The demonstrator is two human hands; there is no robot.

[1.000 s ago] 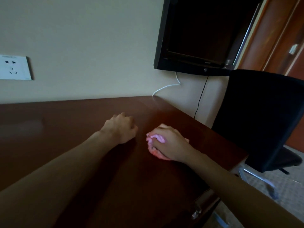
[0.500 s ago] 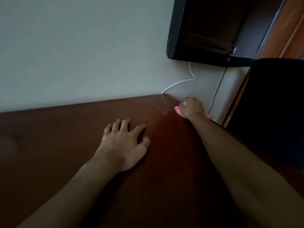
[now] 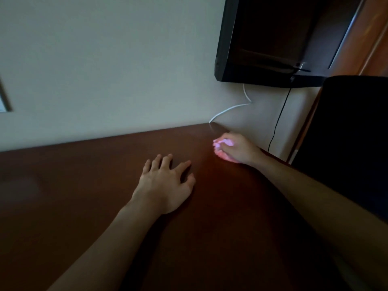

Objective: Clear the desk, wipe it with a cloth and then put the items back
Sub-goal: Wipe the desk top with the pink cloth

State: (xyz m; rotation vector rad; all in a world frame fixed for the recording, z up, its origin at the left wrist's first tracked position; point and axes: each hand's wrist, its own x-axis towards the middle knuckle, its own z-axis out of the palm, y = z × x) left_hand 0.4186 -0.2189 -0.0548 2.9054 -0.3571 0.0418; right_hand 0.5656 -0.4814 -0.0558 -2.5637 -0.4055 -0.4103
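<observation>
The dark brown wooden desk (image 3: 84, 196) fills the lower part of the view and runs along the wall. My right hand (image 3: 239, 150) grips a bunched pink cloth (image 3: 222, 147) and presses it on the desk near the far right corner. Most of the cloth is hidden under the fingers. My left hand (image 3: 165, 183) lies flat on the desk in the middle, palm down with fingers spread, about a hand's width left of the cloth.
A black wall-mounted screen (image 3: 273, 38) hangs above the desk's right end. A white cable (image 3: 231, 107) and a black cable (image 3: 279, 118) drop from it. A black chair back (image 3: 352, 133) stands right of the desk. A wall socket edge (image 3: 4, 97) shows far left.
My right hand slid the cloth from mid-desk to the far right corner, then a little back. My left hand opened from a fist to a flat palm. The view moved closer.
</observation>
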